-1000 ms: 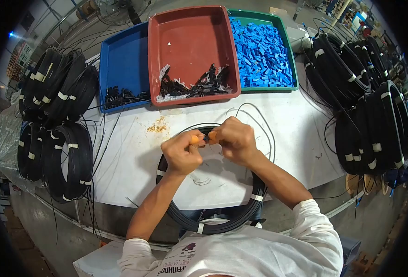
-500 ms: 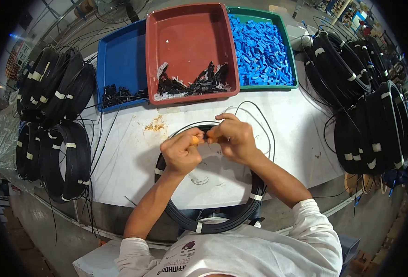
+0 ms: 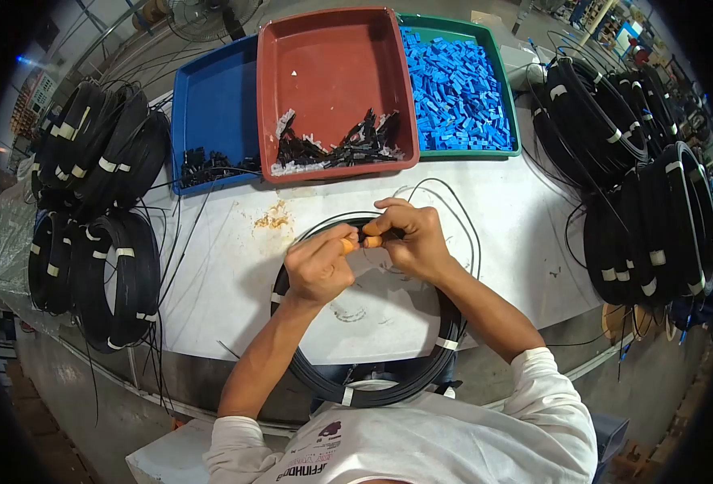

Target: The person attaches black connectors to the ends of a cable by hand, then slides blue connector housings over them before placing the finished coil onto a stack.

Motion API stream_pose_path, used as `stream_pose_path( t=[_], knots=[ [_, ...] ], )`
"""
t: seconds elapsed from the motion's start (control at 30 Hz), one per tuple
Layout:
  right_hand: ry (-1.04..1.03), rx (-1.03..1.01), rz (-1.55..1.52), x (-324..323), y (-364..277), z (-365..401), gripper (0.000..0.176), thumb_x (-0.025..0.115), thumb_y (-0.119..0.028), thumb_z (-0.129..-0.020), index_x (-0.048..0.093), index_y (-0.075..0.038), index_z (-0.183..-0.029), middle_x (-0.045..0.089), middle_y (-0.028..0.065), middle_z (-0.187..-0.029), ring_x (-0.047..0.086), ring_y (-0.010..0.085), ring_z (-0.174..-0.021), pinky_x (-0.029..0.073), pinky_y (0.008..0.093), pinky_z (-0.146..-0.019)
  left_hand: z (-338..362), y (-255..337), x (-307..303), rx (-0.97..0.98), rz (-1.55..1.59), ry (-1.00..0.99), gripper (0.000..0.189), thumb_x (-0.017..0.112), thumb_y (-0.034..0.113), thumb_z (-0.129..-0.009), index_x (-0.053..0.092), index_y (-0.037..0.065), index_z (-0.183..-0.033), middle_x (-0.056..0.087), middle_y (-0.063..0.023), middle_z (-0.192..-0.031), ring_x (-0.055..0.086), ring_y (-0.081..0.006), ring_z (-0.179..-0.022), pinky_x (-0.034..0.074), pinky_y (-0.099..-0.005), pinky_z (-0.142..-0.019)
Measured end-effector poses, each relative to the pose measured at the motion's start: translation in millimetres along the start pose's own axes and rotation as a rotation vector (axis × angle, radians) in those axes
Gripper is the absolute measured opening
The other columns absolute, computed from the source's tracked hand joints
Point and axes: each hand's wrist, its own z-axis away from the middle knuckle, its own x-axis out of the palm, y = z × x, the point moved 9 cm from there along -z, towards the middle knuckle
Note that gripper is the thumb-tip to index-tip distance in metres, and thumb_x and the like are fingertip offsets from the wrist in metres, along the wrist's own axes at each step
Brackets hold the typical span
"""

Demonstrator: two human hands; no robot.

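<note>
The left hand point(image 3: 318, 270) and right hand point(image 3: 413, 239) both pinch a small black connector point(image 3: 362, 239) over the cable coil point(image 3: 372, 389) at the centre of the desk point(image 3: 517, 234). Its long axis runs 9 to 3 o'clock, one end in each hand. The fitting looks half done and not yet let go, with spare parts in the red tray point(image 3: 332, 73) at 12 o'clock.

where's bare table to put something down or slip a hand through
Bare table lies between the left coils and the front coil, and again between that coil and the right coils. The red tray's far half is bare too. Crowded: the full green tray, and mid-table where left hand and right hand pinch an orange piece.
</note>
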Motion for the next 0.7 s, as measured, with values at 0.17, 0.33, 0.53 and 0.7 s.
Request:
stream_pose_path(
  t=[0.17, 0.33, 0.53, 0.7],
  knots=[
    [-0.004, -0.289, 0.229, -2.9, -31.9, -0.9, 0.021, 0.072, 0.008, -0.062, 0.068, -0.003, -0.080, 0.069, 0.0071, -0.077, 0.065, 0.0241, -0.070, 0.052, 0.0468, -0.097, 11.7, -45.0, 15.0, -0.594, 0.420, -0.076, 0.015, 0.057, -0.018, -0.078, 0.063, -0.005, -0.074, 0.072, -0.0137, -0.080, 0.072, -0.0191, -0.068, 0.061, -0.0305, -0.060],
    [-0.077, -0.402, 0.304, 10.0, -35.7, 4.1, 0.022, 0.069, 0.008, -0.062, 0.066, -0.003, -0.081, 0.068, 0.0083, -0.075, 0.066, 0.0264, -0.071, 0.053, 0.0474, -0.095, 42.1, -62.2, 32.1, -0.917, 0.576, -0.115, 0.017, 0.055, -0.019, -0.082, 0.065, -0.006, -0.076, 0.072, -0.0128, -0.080, 0.072, -0.0187, -0.071, 0.062, -0.0314, -0.063],
    [-0.040, -0.083, 0.094, -2.0, -17.4, -6.2, 0.023, 0.069, 0.008, -0.063, 0.067, -0.007, -0.080, 0.070, 0.0091, -0.075, 0.066, 0.0267, -0.071, 0.051, 0.0469, -0.097, 8.7, -29.0, 8.7, -0.335, 0.183, -0.043, 0.011, 0.060, -0.016, -0.078, 0.066, -0.006, -0.075, 0.074, -0.0143, -0.081, 0.072, -0.0167, -0.071, 0.060, -0.0302, -0.061],
    [-0.011, -0.428, 0.376, 0.6, -40.1, 0.8, 0.028, 0.073, 0.005, -0.065, 0.070, -0.012, -0.086, 0.074, 0.0056, -0.087, 0.069, 0.0280, -0.083, 0.047, 0.0470, -0.103, 40.2, -71.5, 39.6, -0.872, 0.773, -0.211, 0.012, 0.065, -0.009, -0.087, 0.067, -0.008, -0.100, 0.072, -0.0166, -0.093, 0.073, -0.0256, -0.076, 0.063, -0.0356, -0.065]
  ],
)
